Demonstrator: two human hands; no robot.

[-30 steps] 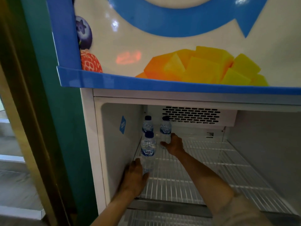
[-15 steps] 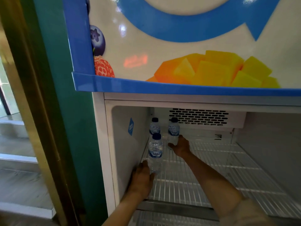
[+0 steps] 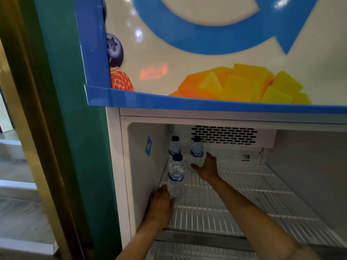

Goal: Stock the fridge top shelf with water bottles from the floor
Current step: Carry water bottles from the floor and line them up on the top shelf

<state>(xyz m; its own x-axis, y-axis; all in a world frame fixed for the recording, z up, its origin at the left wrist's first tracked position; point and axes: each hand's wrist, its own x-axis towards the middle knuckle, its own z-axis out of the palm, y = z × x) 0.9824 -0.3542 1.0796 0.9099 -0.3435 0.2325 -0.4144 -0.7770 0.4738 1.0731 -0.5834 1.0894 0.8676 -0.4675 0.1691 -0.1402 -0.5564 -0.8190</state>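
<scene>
Reaching in nearest the camera, the left hand [image 3: 161, 205] has its grip wrapped round the base of the front bottle [image 3: 176, 177], upright on the wire top shelf [image 3: 234, 203] hard by the left wall, "AQUA" readable on its blue label. Deeper in, the right hand [image 3: 206, 168] is spread beside the right rear bottle [image 3: 196, 152], thumb and fingers loosely framing its foot, with the left rear bottle [image 3: 174, 147] beside it, both labelled "AQUA". All three stand vertical at the back-left, so I'd judge the next bottles go to their right.
</scene>
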